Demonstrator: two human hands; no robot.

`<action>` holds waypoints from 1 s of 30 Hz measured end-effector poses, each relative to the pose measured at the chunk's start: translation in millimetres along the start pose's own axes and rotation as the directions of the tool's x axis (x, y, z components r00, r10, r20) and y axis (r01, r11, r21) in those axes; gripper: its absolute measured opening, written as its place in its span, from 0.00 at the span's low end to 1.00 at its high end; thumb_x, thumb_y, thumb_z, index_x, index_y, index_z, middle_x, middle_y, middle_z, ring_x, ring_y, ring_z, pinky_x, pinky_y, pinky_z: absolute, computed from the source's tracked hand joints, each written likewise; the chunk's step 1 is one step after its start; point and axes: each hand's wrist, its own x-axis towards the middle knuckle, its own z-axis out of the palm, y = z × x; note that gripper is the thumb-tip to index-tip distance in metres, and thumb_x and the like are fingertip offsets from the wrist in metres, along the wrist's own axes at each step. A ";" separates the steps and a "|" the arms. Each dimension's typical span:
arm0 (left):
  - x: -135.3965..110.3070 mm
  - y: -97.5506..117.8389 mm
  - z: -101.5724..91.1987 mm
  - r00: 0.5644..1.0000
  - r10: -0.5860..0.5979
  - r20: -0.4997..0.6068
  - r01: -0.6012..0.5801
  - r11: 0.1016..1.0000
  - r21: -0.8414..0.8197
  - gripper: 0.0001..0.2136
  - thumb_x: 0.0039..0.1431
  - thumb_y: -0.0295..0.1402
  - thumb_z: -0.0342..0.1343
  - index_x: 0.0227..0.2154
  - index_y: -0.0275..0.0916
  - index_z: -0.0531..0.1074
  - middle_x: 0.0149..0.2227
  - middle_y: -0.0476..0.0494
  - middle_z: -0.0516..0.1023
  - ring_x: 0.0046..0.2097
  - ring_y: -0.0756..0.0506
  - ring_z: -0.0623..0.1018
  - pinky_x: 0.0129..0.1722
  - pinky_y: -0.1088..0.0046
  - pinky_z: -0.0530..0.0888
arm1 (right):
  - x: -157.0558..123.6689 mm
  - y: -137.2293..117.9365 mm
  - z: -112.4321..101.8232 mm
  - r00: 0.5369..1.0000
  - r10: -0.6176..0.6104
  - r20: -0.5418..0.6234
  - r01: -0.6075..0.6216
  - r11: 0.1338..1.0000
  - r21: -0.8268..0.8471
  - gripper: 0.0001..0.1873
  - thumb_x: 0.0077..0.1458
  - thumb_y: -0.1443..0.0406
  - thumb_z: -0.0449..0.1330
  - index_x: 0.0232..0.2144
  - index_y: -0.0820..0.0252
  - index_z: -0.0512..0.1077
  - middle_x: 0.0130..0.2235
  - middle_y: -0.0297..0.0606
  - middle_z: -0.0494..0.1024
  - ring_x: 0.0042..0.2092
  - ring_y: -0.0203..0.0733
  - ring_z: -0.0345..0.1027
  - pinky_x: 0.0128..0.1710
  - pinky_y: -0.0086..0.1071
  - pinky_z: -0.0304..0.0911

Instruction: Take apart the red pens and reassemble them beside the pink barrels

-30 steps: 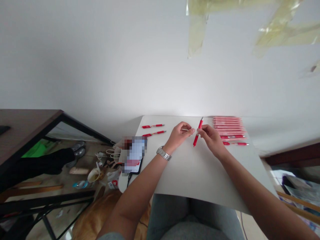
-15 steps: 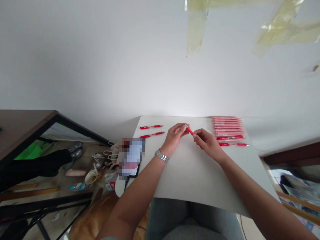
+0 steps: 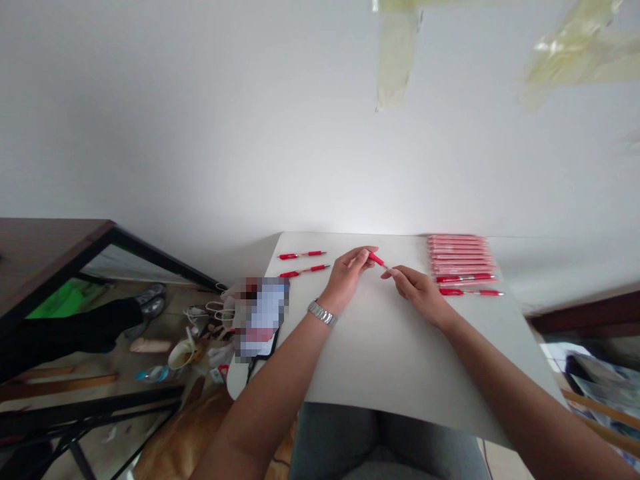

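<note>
A red pen (image 3: 376, 259) slants between my two hands above the white table. My left hand (image 3: 349, 272), with a metal watch on the wrist, pinches its upper left end at the red grip. My right hand (image 3: 417, 288) is closed on the lower right end, where a thin pale section shows before the fingers hide the rest. Left of my hands lie two red pens, an upper one (image 3: 301, 255) and a lower one (image 3: 304, 271). At the right is a row of slim pinkish-red sticks (image 3: 457, 252), with red pens (image 3: 473, 293) just below.
A phone with a blurred screen (image 3: 263, 320) lies at the left edge of the white table (image 3: 380, 360). The wall rises behind. On the floor at left are a cup (image 3: 183, 353), bags and a brown furry animal (image 3: 175, 440). A dark desk (image 3: 55, 240) stands far left.
My right fingers have shifted along the pen, and a thin pale section now shows between the red grip and them. My left hand has barely moved. The view has turned slightly.
</note>
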 end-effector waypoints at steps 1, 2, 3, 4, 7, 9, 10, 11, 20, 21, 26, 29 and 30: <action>-0.2 0.0 -0.2 1.000 0.003 -0.002 -0.003 1.000 0.019 0.17 0.61 0.48 0.65 0.44 0.41 0.84 0.45 0.42 0.83 0.44 0.48 0.79 0.54 0.67 0.76 | 0.1 0.9 0.0 1.000 -0.011 -0.010 0.011 1.000 -0.016 0.28 0.69 0.43 0.49 0.45 0.57 0.77 0.25 0.30 0.62 0.27 0.38 0.56 0.27 0.32 0.55; -0.2 0.0 -0.4 1.000 0.005 -0.006 -0.005 0.999 0.036 0.17 0.61 0.48 0.65 0.44 0.41 0.84 0.45 0.42 0.83 0.43 0.48 0.79 0.53 0.66 0.76 | 0.1 1.8 0.3 0.999 -0.022 -0.023 0.021 0.999 -0.036 0.28 0.69 0.43 0.49 0.43 0.57 0.77 0.26 0.31 0.63 0.28 0.38 0.57 0.27 0.32 0.55; -0.2 0.0 -0.5 1.000 0.007 -0.010 -0.006 0.999 0.048 0.17 0.61 0.48 0.65 0.44 0.41 0.84 0.45 0.41 0.84 0.43 0.48 0.79 0.53 0.66 0.77 | 0.3 2.8 0.7 0.999 -0.035 -0.038 0.033 0.998 -0.060 0.27 0.69 0.43 0.49 0.42 0.57 0.77 0.26 0.32 0.64 0.28 0.38 0.57 0.27 0.32 0.54; -0.1 0.0 -0.6 1.000 0.009 -0.013 -0.009 0.998 0.058 0.17 0.61 0.48 0.65 0.43 0.41 0.84 0.45 0.41 0.84 0.43 0.47 0.79 0.53 0.65 0.77 | 0.4 3.7 1.2 0.997 -0.050 -0.056 0.044 0.995 -0.091 0.27 0.69 0.44 0.49 0.41 0.57 0.76 0.26 0.32 0.66 0.27 0.38 0.58 0.27 0.32 0.55; -0.3 0.2 -0.6 0.999 0.029 -0.033 -0.026 0.996 0.081 0.17 0.60 0.49 0.65 0.43 0.41 0.85 0.47 0.40 0.84 0.44 0.46 0.80 0.53 0.64 0.77 | 0.8 6.5 3.3 0.988 -0.104 -0.117 0.078 0.975 -0.206 0.24 0.69 0.45 0.51 0.41 0.56 0.75 0.27 0.34 0.71 0.28 0.39 0.61 0.28 0.33 0.58; -0.7 0.2 -0.6 0.998 0.035 -0.054 -0.030 0.995 0.091 0.17 0.60 0.49 0.66 0.43 0.41 0.85 0.47 0.39 0.84 0.43 0.46 0.80 0.53 0.63 0.77 | 1.1 8.9 4.9 0.978 -0.140 -0.154 0.096 0.960 -0.262 0.21 0.69 0.47 0.53 0.42 0.56 0.75 0.30 0.35 0.75 0.29 0.40 0.65 0.31 0.34 0.61; -0.9 0.1 -0.6 0.997 0.032 -0.066 -0.026 0.995 0.092 0.17 0.60 0.49 0.66 0.43 0.40 0.85 0.46 0.39 0.84 0.42 0.46 0.80 0.53 0.63 0.77 | 1.3 10.1 5.6 0.973 -0.156 -0.171 0.104 0.955 -0.279 0.20 0.69 0.48 0.54 0.42 0.55 0.74 0.31 0.36 0.76 0.31 0.40 0.67 0.32 0.34 0.62; -1.1 -0.1 -0.5 0.997 0.027 -0.074 -0.020 0.996 0.092 0.18 0.59 0.49 0.66 0.43 0.40 0.85 0.45 0.39 0.85 0.41 0.47 0.80 0.52 0.63 0.77 | 1.4 11.2 6.3 0.968 -0.169 -0.186 0.110 0.950 -0.292 0.18 0.68 0.48 0.55 0.43 0.55 0.74 0.33 0.36 0.78 0.32 0.41 0.68 0.34 0.34 0.63; -1.1 -1.7 0.3 0.996 0.002 -0.090 0.004 0.998 0.067 0.18 0.58 0.47 0.68 0.45 0.40 0.85 0.43 0.39 0.85 0.39 0.48 0.80 0.50 0.65 0.78 | 3.7 7.9 5.9 0.950 -0.268 -0.160 0.205 0.922 -0.329 0.20 0.72 0.50 0.49 0.45 0.54 0.75 0.41 0.44 0.81 0.41 0.48 0.75 0.42 0.39 0.67; -1.1 -1.8 0.2 0.996 0.002 -0.091 0.004 0.997 0.071 0.18 0.58 0.47 0.68 0.45 0.40 0.85 0.43 0.39 0.85 0.39 0.48 0.80 0.50 0.64 0.78 | 4.3 8.4 5.7 0.946 -0.285 -0.158 0.220 0.916 -0.335 0.20 0.72 0.50 0.48 0.44 0.54 0.75 0.42 0.45 0.81 0.43 0.49 0.75 0.43 0.40 0.67; -1.5 -1.8 -0.1 0.996 0.005 -0.094 0.003 0.996 0.084 0.18 0.57 0.47 0.68 0.43 0.40 0.85 0.42 0.40 0.85 0.38 0.48 0.80 0.49 0.65 0.78 | 3.0 12.7 8.8 0.944 -0.240 -0.227 0.146 0.920 -0.364 0.17 0.69 0.48 0.55 0.46 0.53 0.71 0.41 0.42 0.81 0.37 0.47 0.74 0.37 0.38 0.68; -1.9 -1.0 0.0 0.994 -0.010 -0.108 0.018 0.997 0.071 0.17 0.57 0.47 0.69 0.43 0.40 0.85 0.43 0.39 0.85 0.38 0.48 0.80 0.49 0.65 0.78 | 1.1 10.2 10.7 0.953 -0.207 -0.220 0.115 0.922 -0.369 0.18 0.69 0.48 0.54 0.49 0.53 0.72 0.37 0.40 0.80 0.33 0.45 0.73 0.34 0.37 0.66; -2.0 -0.6 0.0 0.994 -0.012 -0.112 0.020 0.998 0.065 0.17 0.57 0.47 0.69 0.43 0.40 0.85 0.43 0.40 0.85 0.38 0.48 0.80 0.49 0.65 0.78 | 1.1 8.8 10.6 0.955 -0.221 -0.200 0.134 0.918 -0.373 0.19 0.70 0.49 0.53 0.50 0.53 0.72 0.38 0.41 0.81 0.35 0.45 0.74 0.35 0.37 0.66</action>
